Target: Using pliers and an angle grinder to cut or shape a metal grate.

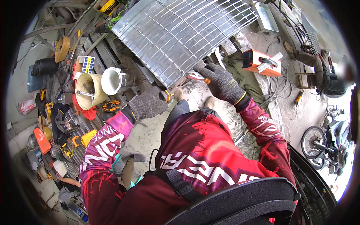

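Note:
A wire grid (pixel 202 26) lies over a shiny sheet-metal panel (pixel 165 71) in front of me. My left hand (pixel 149 103), in a dark grey knit glove, is closed beside the panel's near corner on a small yellow-edged tool (pixel 168 96), whose kind I cannot make out. At the panel's right near edge, my right hand (pixel 224 83), also gloved, has its fingers bent round a red-and-white hand tool (pixel 196 76) with an orange tip. The glove hides most of that tool.
On the left stand a white bucket (pixel 112 81) and a beige bucket (pixel 89 92) among pliers and scattered tools. An orange boxy machine (pixel 262 63) with cables sits on the right. Farther right are a seated person (pixel 318 71) and a motorcycle (pixel 322 138).

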The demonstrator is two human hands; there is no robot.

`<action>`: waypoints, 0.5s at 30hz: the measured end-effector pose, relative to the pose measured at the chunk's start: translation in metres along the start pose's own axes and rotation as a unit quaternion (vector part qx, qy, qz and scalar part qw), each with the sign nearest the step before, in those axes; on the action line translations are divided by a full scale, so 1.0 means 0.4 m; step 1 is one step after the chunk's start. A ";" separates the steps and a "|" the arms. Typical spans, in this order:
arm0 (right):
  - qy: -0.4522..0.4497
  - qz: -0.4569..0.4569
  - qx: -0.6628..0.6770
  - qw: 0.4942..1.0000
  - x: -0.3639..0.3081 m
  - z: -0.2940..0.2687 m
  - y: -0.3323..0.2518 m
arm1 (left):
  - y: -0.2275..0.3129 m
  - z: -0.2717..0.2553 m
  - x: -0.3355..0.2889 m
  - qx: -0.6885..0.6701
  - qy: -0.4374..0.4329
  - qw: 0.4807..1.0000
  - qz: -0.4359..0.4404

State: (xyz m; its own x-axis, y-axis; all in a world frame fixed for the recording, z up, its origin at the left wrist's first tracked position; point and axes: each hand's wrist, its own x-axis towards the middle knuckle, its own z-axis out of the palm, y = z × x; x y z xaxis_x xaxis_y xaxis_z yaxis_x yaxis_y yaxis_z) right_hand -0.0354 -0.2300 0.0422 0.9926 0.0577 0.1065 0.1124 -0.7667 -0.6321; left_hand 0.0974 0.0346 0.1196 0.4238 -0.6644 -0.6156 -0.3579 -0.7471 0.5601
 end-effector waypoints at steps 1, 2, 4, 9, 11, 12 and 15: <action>0.024 -0.023 0.007 0.999 0.004 -0.006 -0.005 | -0.016 0.002 0.005 0.002 -0.003 1.000 0.002; 0.009 -0.015 0.015 1.000 0.010 -0.011 -0.009 | -0.035 0.000 0.008 0.147 0.004 0.978 0.147; -0.010 -0.004 0.006 1.000 0.011 -0.017 -0.015 | -0.062 -0.002 0.023 0.287 0.010 0.914 0.286; -0.038 0.021 0.004 0.999 0.011 -0.009 -0.010 | -0.069 -0.003 0.039 0.310 -0.035 0.894 0.321; -0.063 0.025 -0.002 0.998 0.010 -0.017 -0.014 | -0.026 0.011 0.010 0.187 0.019 0.962 0.197; -0.064 0.024 -0.003 0.998 0.012 -0.023 -0.010 | -0.008 0.015 -0.002 0.057 0.071 0.994 0.065; -0.092 0.008 0.048 0.995 0.017 -0.043 -0.003 | -0.054 0.012 0.047 0.345 -0.027 0.889 0.299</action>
State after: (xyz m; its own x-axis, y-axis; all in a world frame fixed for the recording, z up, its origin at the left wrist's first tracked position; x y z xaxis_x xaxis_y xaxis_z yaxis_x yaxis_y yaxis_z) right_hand -0.0294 -0.2397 0.0569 0.9849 0.1687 -0.0398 0.0922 -0.7041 -0.7041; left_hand 0.1093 0.0380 0.0934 -0.0483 -0.9326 -0.3577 -0.9394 -0.0793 0.3336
